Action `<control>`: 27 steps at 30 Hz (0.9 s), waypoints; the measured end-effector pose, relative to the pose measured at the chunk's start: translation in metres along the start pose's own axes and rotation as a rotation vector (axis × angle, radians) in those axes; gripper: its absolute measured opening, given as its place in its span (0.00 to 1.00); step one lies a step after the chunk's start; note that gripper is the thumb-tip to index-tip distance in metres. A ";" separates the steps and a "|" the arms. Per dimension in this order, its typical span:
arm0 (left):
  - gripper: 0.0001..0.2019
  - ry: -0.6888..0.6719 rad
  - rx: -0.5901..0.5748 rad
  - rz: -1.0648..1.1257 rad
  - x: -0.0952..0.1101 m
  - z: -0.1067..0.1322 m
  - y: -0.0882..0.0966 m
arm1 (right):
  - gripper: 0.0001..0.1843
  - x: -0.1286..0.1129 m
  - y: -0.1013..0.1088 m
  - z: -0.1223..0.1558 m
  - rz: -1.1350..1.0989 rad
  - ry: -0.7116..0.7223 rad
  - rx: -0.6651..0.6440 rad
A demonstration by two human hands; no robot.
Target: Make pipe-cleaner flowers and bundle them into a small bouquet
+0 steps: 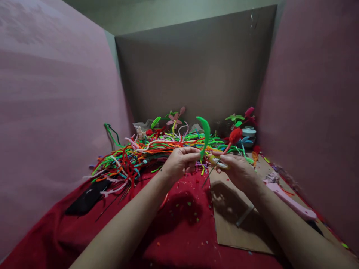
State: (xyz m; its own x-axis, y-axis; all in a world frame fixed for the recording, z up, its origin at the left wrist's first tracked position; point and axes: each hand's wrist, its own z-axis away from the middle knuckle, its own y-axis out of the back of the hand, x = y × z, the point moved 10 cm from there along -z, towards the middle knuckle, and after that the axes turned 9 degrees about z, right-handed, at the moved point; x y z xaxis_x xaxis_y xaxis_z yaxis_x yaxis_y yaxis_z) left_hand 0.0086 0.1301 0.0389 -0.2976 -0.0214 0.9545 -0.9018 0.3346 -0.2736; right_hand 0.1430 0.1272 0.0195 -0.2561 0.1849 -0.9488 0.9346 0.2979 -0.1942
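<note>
My left hand (183, 160) is closed in a pinch at the foot of a green pipe-cleaner leaf (206, 130), which stands up and curves to the left at its tip. My right hand (234, 168) is closed around the pinkish stem of a red pipe-cleaner flower (235, 135), its bud tilted up and to the right. A white and yellow ring-shaped thing (219, 163) also sits in my right fingers; its kind I cannot make out. From there a thin dark wire (208, 177) slants down to the left. Both hands are close together above the table.
Behind my hands lies a big heap of coloured pipe cleaners (151, 147). Finished flowers (174, 120) stand at the back. A black flat object (86, 198) rests at left on the red cloth (179, 239). At right are a brown board (238, 228) and a pink-handled tool (291, 200).
</note>
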 end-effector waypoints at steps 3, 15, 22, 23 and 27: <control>0.10 0.073 -0.075 0.007 -0.013 0.010 -0.020 | 0.09 0.006 -0.010 0.002 0.033 -0.007 -0.046; 0.05 0.008 -0.071 -0.227 -0.021 0.016 -0.020 | 0.10 0.025 -0.020 0.006 0.026 -0.082 -0.077; 0.07 -0.388 0.187 -0.847 0.008 0.034 -0.023 | 0.10 0.034 -0.012 0.009 0.068 -0.084 0.043; 0.06 -0.405 0.199 -0.867 0.006 0.035 -0.024 | 0.09 0.035 -0.011 0.010 0.078 -0.083 0.069; 0.02 -0.452 0.192 -0.827 -0.002 0.035 -0.026 | 0.09 0.036 -0.010 0.013 0.116 -0.072 0.140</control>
State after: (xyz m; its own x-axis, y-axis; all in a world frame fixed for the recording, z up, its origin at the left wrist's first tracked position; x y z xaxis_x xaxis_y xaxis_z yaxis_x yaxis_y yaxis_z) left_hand 0.0214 0.0885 0.0402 0.3988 -0.5563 0.7290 -0.9046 -0.1082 0.4122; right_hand 0.1279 0.1182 -0.0158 -0.1313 0.1414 -0.9812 0.9833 0.1442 -0.1108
